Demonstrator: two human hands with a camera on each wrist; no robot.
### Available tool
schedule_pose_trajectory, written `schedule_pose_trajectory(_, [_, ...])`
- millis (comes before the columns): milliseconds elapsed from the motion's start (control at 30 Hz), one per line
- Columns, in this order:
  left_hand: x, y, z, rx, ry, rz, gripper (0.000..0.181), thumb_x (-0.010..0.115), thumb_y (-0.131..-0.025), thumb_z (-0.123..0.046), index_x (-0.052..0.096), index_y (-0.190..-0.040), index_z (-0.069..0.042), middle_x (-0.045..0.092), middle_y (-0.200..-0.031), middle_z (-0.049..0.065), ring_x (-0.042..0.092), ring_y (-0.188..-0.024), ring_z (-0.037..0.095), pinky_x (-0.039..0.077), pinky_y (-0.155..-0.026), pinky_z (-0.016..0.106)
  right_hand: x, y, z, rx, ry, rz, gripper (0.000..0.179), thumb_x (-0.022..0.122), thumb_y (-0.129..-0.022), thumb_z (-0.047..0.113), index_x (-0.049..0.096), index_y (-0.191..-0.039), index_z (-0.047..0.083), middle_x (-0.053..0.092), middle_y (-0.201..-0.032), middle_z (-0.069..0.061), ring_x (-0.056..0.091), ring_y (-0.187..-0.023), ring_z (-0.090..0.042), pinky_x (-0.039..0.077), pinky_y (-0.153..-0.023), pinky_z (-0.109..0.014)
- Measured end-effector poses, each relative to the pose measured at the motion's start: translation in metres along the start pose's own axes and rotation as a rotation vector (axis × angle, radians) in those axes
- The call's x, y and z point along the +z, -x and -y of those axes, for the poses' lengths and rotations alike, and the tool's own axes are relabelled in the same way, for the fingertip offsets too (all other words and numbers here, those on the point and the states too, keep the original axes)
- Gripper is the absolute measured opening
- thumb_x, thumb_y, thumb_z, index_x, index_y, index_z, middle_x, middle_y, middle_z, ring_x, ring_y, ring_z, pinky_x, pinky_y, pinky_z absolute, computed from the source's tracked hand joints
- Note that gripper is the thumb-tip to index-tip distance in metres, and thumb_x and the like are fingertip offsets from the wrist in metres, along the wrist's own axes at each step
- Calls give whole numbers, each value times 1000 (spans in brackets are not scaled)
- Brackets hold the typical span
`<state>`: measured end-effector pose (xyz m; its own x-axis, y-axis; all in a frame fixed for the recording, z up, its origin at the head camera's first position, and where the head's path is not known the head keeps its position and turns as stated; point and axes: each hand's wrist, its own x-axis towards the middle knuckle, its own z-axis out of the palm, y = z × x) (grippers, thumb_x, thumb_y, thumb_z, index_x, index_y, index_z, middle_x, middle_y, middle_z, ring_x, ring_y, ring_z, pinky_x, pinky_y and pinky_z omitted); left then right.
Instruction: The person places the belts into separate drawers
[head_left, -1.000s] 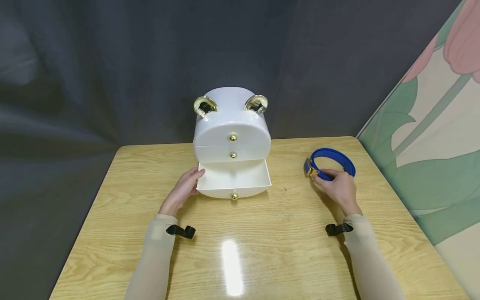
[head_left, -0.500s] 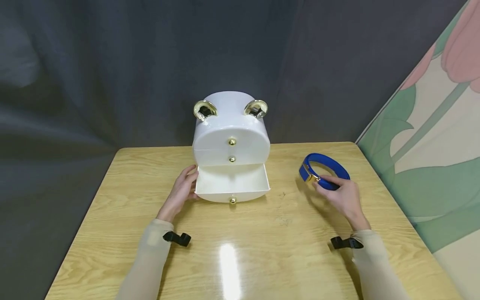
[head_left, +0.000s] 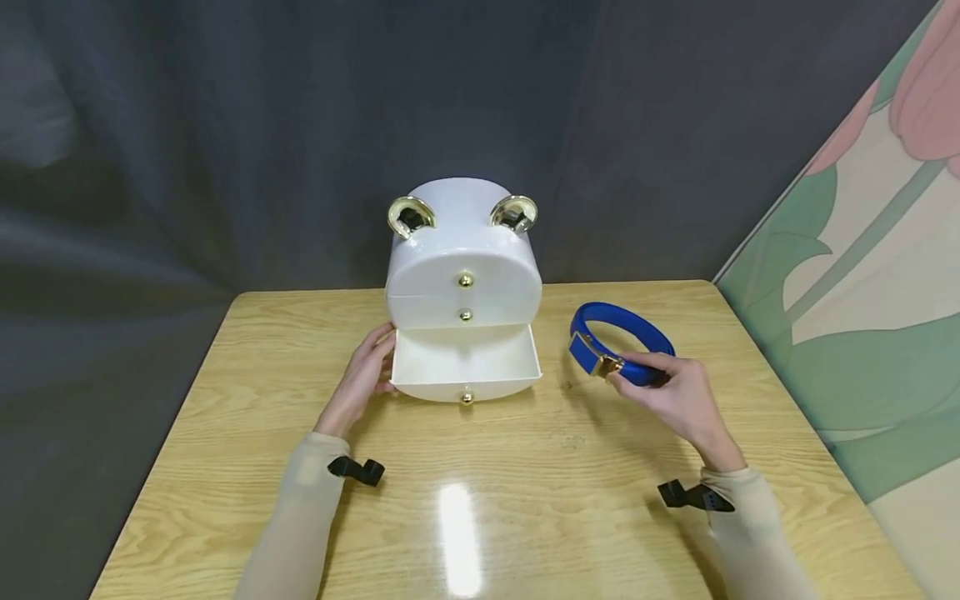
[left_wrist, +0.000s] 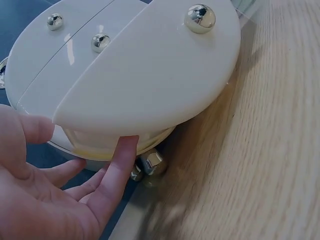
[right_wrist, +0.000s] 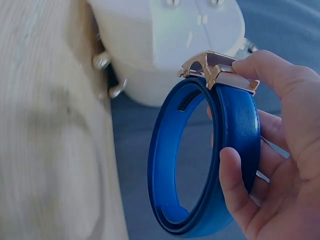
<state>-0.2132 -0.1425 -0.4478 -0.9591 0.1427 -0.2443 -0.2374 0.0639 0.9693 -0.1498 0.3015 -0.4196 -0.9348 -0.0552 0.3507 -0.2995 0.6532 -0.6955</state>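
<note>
A coiled blue belt (head_left: 626,321) with a gold buckle (head_left: 606,365) is held above the table by my right hand (head_left: 678,400). In the right wrist view the fingers and thumb grip the belt's coil (right_wrist: 242,130), and one fingertip lies on the buckle (right_wrist: 220,70). A white rounded drawer box (head_left: 465,221) stands at the back, its lowest drawer (head_left: 467,354) pulled out and bare inside. Beside that drawer's left wall is my left hand (head_left: 356,383). The left wrist view shows its fingers (left_wrist: 117,170) loosely extended, one touching the drawer's underside and the thumb near its corner.
Gold ear-shaped rings (head_left: 411,217) stick out from the box's top. Gold knobs (head_left: 466,280) sit on the drawer fronts. Behind the wooden table (head_left: 540,500) hangs a dark curtain (head_left: 300,150); a flower-patterned panel (head_left: 885,333) borders the right side.
My right hand has lifted the belt and carried it left toward the box. My left thumb has slipped off the drawer's rim to its outer side.
</note>
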Motion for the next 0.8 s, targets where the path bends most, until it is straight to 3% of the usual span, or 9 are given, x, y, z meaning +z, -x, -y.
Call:
schedule_pose_trajectory(233, [-1, -2, 6, 21, -23, 1, 58, 40, -106, -44, 25, -157, -22, 45, -138, 15, 57, -110, 27, 54, -67, 34, 4, 3, 28, -78, -43, 76, 29, 86, -77, 15, 78, -103, 7, 73, -88, -3, 62, -56, -12, 51, -47, -23])
schedule_pose_trajectory(467, [0, -2, 4, 37, 8, -10, 60, 45, -105, -42, 28, -156, -15, 45, -144, 11, 51, -123, 32, 52, -73, 32, 13, 0, 48, -272, -104, 169, 31, 88, -74, 12, 78, -103, 16, 69, -83, 7, 61, -65, -12, 52, -53, -26])
schedule_pose_trajectory(800, [1, 0, 2, 35, -1, 25, 64, 44, -105, -42, 22, -158, -16, 45, -143, 14, 51, -124, 32, 50, -80, 34, 28, -4, 68, -402, -159, 289, 33, 87, -75, 15, 77, -106, 19, 69, -87, 12, 58, -67, -8, 51, -53, -27])
